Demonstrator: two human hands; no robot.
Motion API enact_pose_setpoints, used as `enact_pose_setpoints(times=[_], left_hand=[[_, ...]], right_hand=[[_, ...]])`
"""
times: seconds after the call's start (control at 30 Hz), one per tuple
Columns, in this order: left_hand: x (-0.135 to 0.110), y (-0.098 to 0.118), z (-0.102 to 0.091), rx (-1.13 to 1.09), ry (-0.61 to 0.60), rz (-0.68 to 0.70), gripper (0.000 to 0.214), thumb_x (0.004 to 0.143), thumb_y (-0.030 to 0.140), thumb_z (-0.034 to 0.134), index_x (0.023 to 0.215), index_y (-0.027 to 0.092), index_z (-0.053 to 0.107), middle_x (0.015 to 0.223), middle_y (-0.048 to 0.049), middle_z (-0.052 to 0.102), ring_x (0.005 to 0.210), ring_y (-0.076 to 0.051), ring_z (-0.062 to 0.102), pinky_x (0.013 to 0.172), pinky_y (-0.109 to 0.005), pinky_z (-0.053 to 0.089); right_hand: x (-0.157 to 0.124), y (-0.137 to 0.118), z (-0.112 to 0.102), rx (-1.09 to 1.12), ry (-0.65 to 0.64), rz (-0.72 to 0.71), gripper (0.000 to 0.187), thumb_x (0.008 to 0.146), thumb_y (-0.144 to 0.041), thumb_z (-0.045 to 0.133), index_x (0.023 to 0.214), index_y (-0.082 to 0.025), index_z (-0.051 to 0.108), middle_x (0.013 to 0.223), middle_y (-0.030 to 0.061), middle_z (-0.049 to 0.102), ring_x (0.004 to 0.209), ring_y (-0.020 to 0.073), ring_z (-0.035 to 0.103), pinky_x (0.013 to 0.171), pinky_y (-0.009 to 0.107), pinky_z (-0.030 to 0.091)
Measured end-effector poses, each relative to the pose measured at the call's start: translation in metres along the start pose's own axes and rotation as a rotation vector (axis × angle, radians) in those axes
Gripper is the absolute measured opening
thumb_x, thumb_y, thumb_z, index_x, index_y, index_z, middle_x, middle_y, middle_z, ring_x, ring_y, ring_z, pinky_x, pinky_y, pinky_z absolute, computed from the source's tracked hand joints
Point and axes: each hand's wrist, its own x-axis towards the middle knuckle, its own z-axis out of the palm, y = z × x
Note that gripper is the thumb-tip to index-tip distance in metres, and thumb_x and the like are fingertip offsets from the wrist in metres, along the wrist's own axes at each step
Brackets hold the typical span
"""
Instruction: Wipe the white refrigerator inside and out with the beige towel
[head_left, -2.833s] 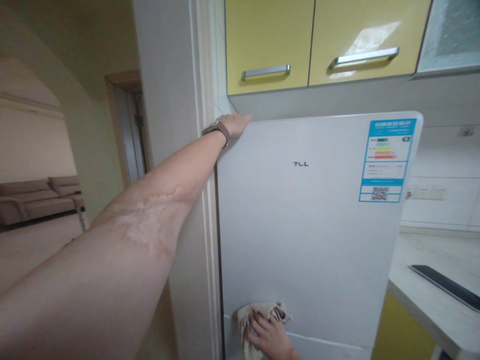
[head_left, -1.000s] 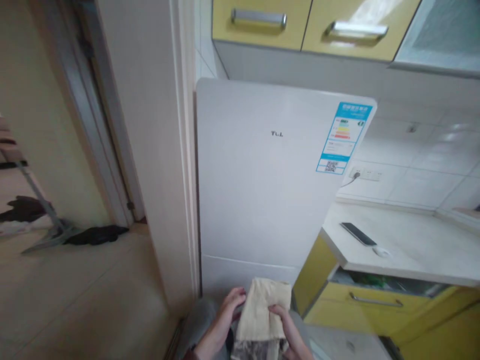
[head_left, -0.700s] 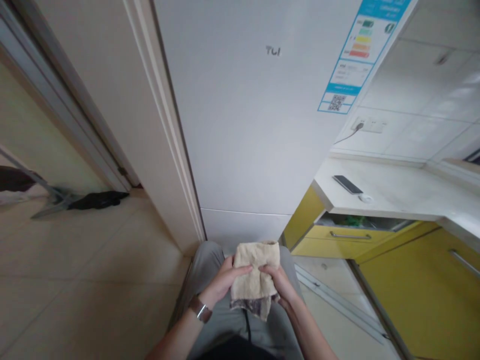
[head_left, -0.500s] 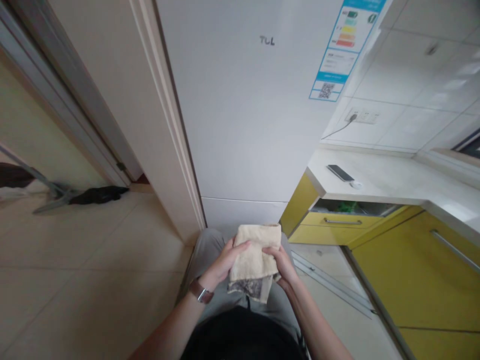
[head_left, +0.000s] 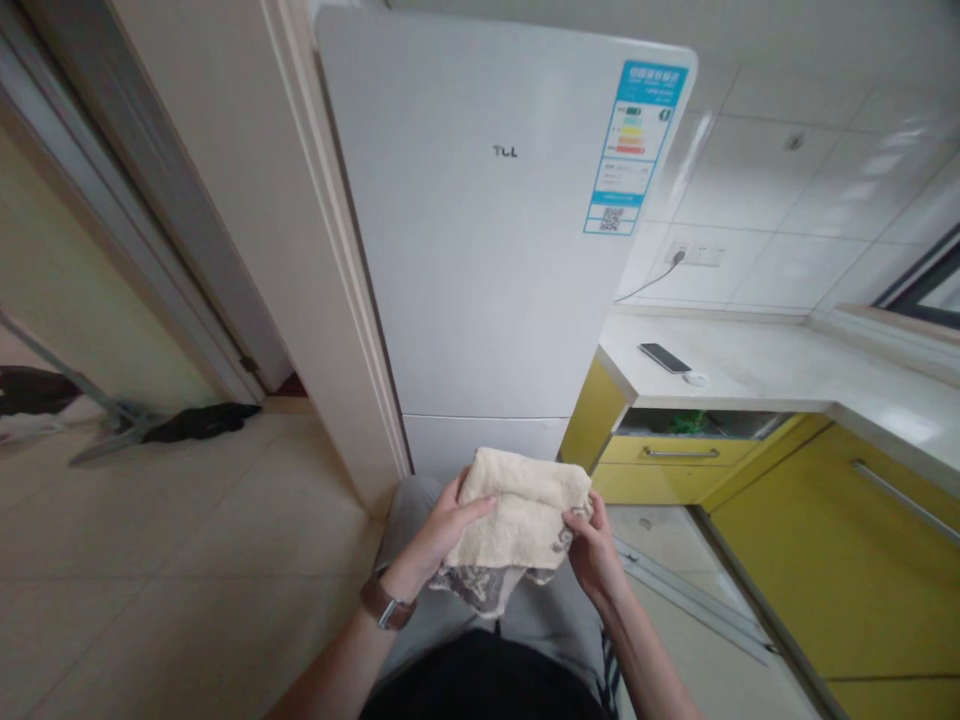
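Observation:
A cream cloth [head_left: 517,510] with a dark grey patterned edge is folded over itself above my lap. My left hand [head_left: 456,522] grips its left side, thumb on top and fingers underneath. On the right side, my right hand [head_left: 592,540] pinches the cloth near a patterned corner, its thumb on the upper face. Most fingertips are hidden behind the fabric. Straight ahead of the cloth stands a white fridge [head_left: 487,280] with a blue-edged energy label [head_left: 634,150]; its doors are closed.
To the right, a white counter [head_left: 750,365] over yellow cabinets [head_left: 862,550] bears a phone [head_left: 664,358]. A metal strip [head_left: 697,600] lies on the floor beside my right leg. At left are a door frame [head_left: 300,250] and a dark cloth-like heap [head_left: 199,422].
My hands have moved apart, the right one outward, and the cloth is spread wider. The view has tilted up, bringing the fridge's top edge into sight.

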Motion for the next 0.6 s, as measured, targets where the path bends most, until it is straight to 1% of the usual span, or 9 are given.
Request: enact_pose_setpoints(times=[0.07,0.17,0.27,0.37,0.43,0.5,0.57,0.6], left_hand=[[0.001,0.001,-0.004,-0.067,0.008,-0.111,0.066,0.068,0.030,0.095,0.125,0.017,0.066,0.121,-0.0146,0.076,0.109,-0.035,0.075,0.088,-0.041,0.063],[-0.001,0.000,-0.007,-0.195,-0.009,-0.224,0.068,0.068,0.028,0.094,0.129,0.016,0.065,0.117,-0.0155,0.078,0.108,-0.036,0.076,0.092,-0.045,0.063],[-0.006,0.002,-0.006,-0.269,-0.054,-0.292,0.072,0.071,0.028,0.091,0.136,0.015,0.063,0.120,-0.0164,0.077,0.113,-0.036,0.074,0.099,-0.047,0.061],[-0.008,0.005,-0.007,-0.290,-0.063,-0.297,0.071,0.073,0.027,0.089,0.138,0.015,0.062,0.122,-0.0172,0.076,0.115,-0.036,0.074,0.103,-0.048,0.059],[-0.006,0.005,-0.009,-0.297,-0.062,-0.296,0.068,0.074,0.026,0.088,0.137,0.014,0.064,0.121,-0.0173,0.077,0.116,-0.036,0.073,0.105,-0.048,0.058],[-0.001,0.002,-0.012,-0.297,-0.061,-0.336,0.061,0.077,0.029,0.085,0.132,0.011,0.066,0.117,-0.0183,0.078,0.116,-0.036,0.073,0.105,-0.047,0.058],[0.006,-0.005,-0.015,-0.282,-0.040,-0.381,0.054,0.080,0.033,0.082,0.125,0.008,0.069,0.111,-0.0194,0.079,0.113,-0.036,0.074,0.103,-0.046,0.059],[0.009,-0.009,-0.016,-0.270,-0.015,-0.387,0.051,0.080,0.033,0.081,0.123,0.008,0.070,0.108,-0.0191,0.079,0.111,-0.035,0.075,0.101,-0.045,0.060]], right_hand=[[-0.001,-0.002,-0.004,-0.002,-0.013,0.044,0.070,0.058,-0.026,0.093,0.119,-0.033,0.059,0.108,-0.0017,0.075,0.094,0.0203,0.073,0.079,0.029,0.057],[-0.002,-0.001,-0.008,0.031,-0.027,0.125,0.067,0.061,-0.031,0.092,0.121,-0.033,0.061,0.109,-0.0012,0.076,0.091,0.0220,0.074,0.081,0.035,0.059],[-0.001,0.002,-0.010,0.081,-0.031,0.165,0.062,0.062,-0.032,0.091,0.118,-0.030,0.065,0.111,0.0006,0.077,0.095,0.0246,0.075,0.089,0.041,0.060],[0.002,-0.001,-0.011,0.106,-0.071,0.247,0.051,0.065,-0.037,0.088,0.111,-0.025,0.069,0.108,0.0061,0.079,0.104,0.0296,0.075,0.094,0.046,0.059],[0.003,-0.008,-0.009,0.096,-0.087,0.332,0.043,0.068,-0.042,0.084,0.104,-0.022,0.071,0.100,0.0086,0.079,0.104,0.0316,0.075,0.094,0.049,0.059],[0.004,-0.019,-0.003,0.066,-0.080,0.394,0.039,0.068,-0.044,0.083,0.099,-0.022,0.071,0.093,0.0089,0.079,0.098,0.0319,0.076,0.091,0.049,0.060],[0.005,-0.034,0.008,0.045,-0.065,0.416,0.040,0.065,-0.042,0.084,0.097,-0.021,0.071,0.092,0.0094,0.079,0.094,0.0321,0.076,0.087,0.048,0.061],[0.007,-0.042,0.015,0.040,-0.051,0.399,0.044,0.063,-0.041,0.086,0.098,-0.020,0.070,0.093,0.0095,0.079,0.093,0.0319,0.076,0.085,0.047,0.061]])
